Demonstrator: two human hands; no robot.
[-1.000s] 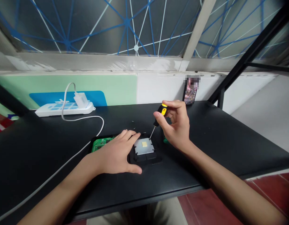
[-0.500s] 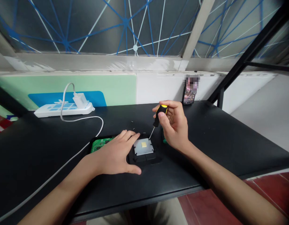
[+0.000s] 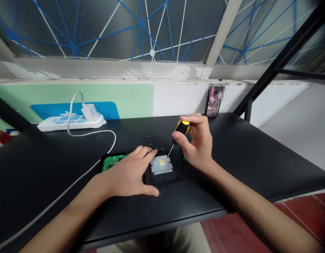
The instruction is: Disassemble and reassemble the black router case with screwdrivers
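Observation:
My left hand (image 3: 131, 174) lies spread over a black device casing (image 3: 165, 180), its thumb apart from the fingers. To its left, a green circuit board (image 3: 112, 161) shows in the casing. At its right is a silver metal plate (image 3: 157, 168) with a small pale yellow square (image 3: 161, 162) on it. My right hand (image 3: 198, 140) is closed on a black and yellow screwdriver (image 3: 182, 128). The shaft slants down to the plate's upper right corner, where the tip appears to touch. Part of a small green thing (image 3: 185, 159) peeks out beside my right hand.
On the black table (image 3: 257, 154), a white power strip (image 3: 54, 123) with a charger (image 3: 90, 112) sits at the back left; its white cable (image 3: 64, 192) runs to the front left. A phone (image 3: 213, 104) leans on the wall. Tiny screws (image 3: 150, 144) lie behind the casing.
The fingers and thumb of my right hand have shifted round the screwdriver handle, which now tilts further right. My left hand and the casing have stayed in place.

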